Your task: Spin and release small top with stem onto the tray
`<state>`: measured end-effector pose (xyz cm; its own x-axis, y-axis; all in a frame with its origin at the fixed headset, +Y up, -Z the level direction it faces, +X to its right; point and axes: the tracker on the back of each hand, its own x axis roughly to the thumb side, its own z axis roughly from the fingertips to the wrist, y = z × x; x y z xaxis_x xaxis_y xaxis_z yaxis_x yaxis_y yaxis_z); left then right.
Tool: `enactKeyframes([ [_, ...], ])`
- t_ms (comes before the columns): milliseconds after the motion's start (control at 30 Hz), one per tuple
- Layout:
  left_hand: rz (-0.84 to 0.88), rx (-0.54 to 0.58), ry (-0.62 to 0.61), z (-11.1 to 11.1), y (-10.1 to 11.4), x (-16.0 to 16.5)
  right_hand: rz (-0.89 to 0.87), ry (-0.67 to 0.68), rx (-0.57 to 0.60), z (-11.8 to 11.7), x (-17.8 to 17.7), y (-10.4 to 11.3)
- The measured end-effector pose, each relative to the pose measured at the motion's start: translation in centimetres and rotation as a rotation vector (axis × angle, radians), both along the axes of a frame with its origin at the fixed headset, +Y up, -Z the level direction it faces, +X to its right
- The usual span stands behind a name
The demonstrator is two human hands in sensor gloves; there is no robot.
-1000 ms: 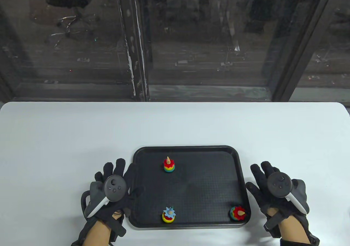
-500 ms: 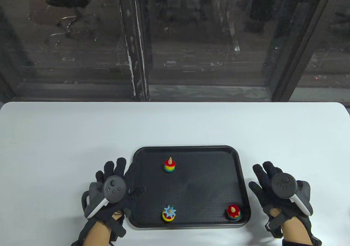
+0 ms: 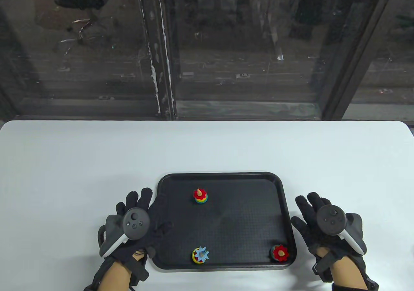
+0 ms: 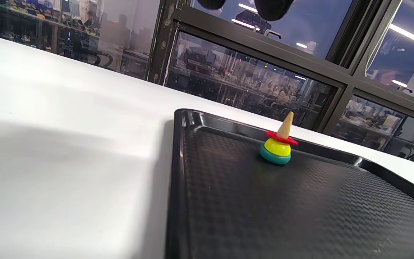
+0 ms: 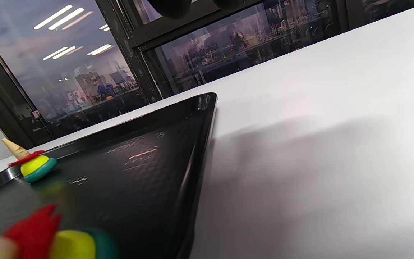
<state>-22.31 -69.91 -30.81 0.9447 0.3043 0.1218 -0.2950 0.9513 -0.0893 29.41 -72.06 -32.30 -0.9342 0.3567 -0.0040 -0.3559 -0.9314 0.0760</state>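
**Three tops on the tray, both hands empty beside it**

Three small tops stand on the black tray (image 3: pixel 223 221). The far top (image 3: pixel 200 196) sits in the tray's far-left part, its pale cone stem leaning slightly, as the left wrist view shows it tilted (image 4: pixel 279 145). The blue-star top (image 3: pixel 200 255) is at the near edge, left of the middle, stem pointing roughly up. The red-star top (image 3: pixel 279 252) sits in the near right corner, close against the tray wall; whether any of them is turning cannot be told from these pictures.

Outward from them, the left hand (image 3: pixel 139 221) lies flat at the tray's left edge, fingers straight and spread, the thumb and first finger reaching over the rim. It holds nothing. The right hand (image 3: pixel 318 221) rests on the white desk (image 3: pixel 207 148) just off the tray's right edge, fingers likewise relaxed and spread, holding nothing.

The relation that matters: the red-star top lies just to the near left of the right hand, the closest pairing on the tray. The blue-star top lies to the near right of the left hand, with bare tray between. The far top is forward and inward of the left hand, nearer to it than to the right. Each stem runs close to vertical, so a pinch would likely come from above, finger and thumb either side of the stem
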Motion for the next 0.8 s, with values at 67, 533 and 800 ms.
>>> enactKeyframes([
  [67, 0.012, 0.033, -0.002, 0.06, 0.16, 0.08, 0.002, 0.004, 0.005, 0.01, -0.08, 0.03],
  [533, 0.012, 0.034, 0.005, 0.28, 0.28, -0.06, 0.024, 0.032, 0.001, -0.07, -0.96, 0.11],
  [800, 0.011, 0.033, 0.016, 0.3, 0.35, -0.12, 0.012, 0.032, 0.014, -0.09, -0.92, 0.22],
])
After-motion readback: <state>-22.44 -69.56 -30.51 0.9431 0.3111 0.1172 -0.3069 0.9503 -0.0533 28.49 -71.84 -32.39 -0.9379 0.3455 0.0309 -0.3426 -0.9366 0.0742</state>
